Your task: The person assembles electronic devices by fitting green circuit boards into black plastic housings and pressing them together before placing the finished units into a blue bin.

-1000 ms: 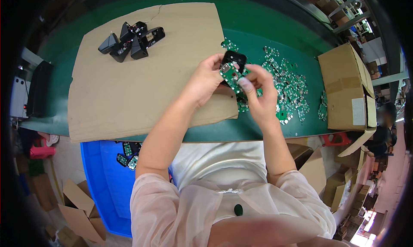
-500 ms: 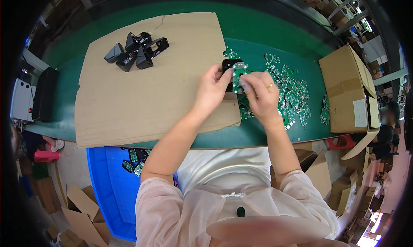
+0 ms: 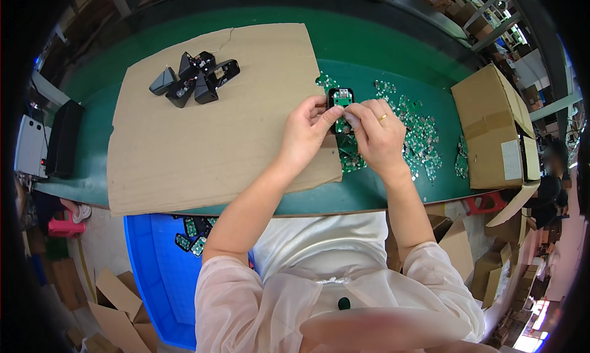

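Observation:
Above the right edge of the cardboard sheet point(image 3: 246, 138), my left hand point(image 3: 305, 132) grips a black plastic housing point(image 3: 330, 98) by its side. A green circuit board point(image 3: 342, 99) lies in that housing, a metal connector at its far end. My right hand point(image 3: 379, 135), a ring on one finger, pinches the board's near right side with thumb and fingertips. Both thumbs meet over the board and hide part of it. Many loose small circuit boards point(image 3: 421, 135) are heaped on the green table to the right of my hands.
Several black plastic housings point(image 3: 206, 87) stand clustered on the cardboard's far left. An open carton point(image 3: 491, 132) is at the table's right end. Below the front edge, a blue bin point(image 3: 144, 261) holds housings with boards in them point(image 3: 190, 228). A black box point(image 3: 63, 138) stands far left.
The circuit board, held tilted over the housing before, now lies inside it. My right hand has shifted slightly right, and both thumbs have come together over the board.

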A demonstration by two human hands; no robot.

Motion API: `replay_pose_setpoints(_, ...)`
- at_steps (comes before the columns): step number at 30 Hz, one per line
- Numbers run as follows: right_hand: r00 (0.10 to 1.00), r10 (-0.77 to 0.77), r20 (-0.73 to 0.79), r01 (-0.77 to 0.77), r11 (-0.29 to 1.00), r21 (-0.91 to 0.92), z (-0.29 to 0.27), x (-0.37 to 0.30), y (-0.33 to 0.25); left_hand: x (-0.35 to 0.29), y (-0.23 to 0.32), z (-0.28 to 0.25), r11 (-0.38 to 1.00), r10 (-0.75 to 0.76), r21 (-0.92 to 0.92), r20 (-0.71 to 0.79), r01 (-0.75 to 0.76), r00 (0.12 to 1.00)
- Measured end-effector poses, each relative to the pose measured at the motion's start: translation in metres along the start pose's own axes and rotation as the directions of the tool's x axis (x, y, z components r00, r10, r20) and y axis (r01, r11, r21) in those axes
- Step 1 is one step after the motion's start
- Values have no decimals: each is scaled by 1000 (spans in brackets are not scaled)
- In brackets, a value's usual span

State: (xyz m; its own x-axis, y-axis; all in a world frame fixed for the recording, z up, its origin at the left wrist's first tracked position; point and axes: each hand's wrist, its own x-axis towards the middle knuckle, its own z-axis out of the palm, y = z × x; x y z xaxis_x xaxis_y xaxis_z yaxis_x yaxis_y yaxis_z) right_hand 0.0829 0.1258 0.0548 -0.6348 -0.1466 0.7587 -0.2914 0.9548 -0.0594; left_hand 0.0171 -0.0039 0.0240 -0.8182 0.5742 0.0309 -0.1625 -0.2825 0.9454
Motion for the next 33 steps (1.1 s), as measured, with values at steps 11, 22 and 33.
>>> replay_pose_setpoints(11, 880, 436, 187, -447, 631, 634, 11, -15, -15, 2, -8, -2, 981, 174, -85, -26, -176, 984)
replay_pose_setpoints(22, 713, 488, 503, -558, -37, 829, -4, -25, -32, -32, 1, 10, 955, 289, 74, -30, -286, 957)
replay_pose_setpoints(33, 749, 413, 518, -599, 89, 795, -13, -49, -45, -146, 32, -61, 983, 184, 80, -374, -167, 909)
